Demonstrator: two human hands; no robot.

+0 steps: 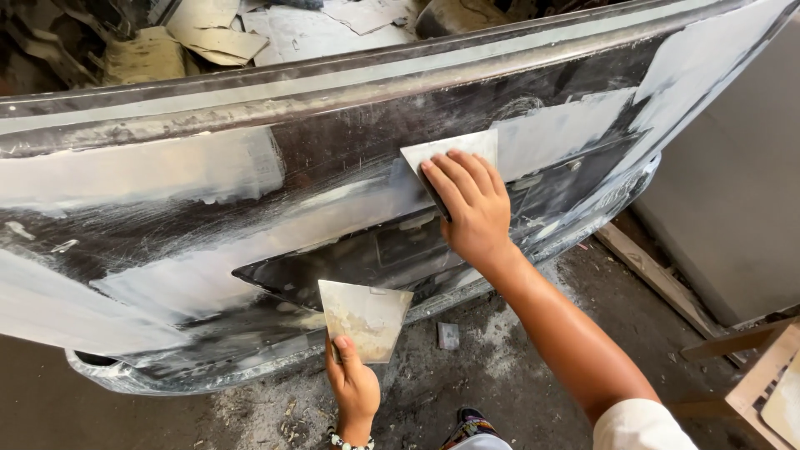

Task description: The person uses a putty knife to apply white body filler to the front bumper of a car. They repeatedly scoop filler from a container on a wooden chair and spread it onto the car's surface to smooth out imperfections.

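Note:
A large dark car body panel stands on edge before me, patched with pale grey filler. My right hand presses a flat metal spreader against the panel near its middle, fingers spread over the blade. Lower down, my left hand pinches a second trapezoid metal blade by its narrow end, held upright just in front of the panel's bottom edge. That blade is smeared with filler.
The dusty concrete floor has a small grey block on it. A wooden plank and a grey board stand at right, a wooden frame at lower right. Scrap cardboard lies behind the panel.

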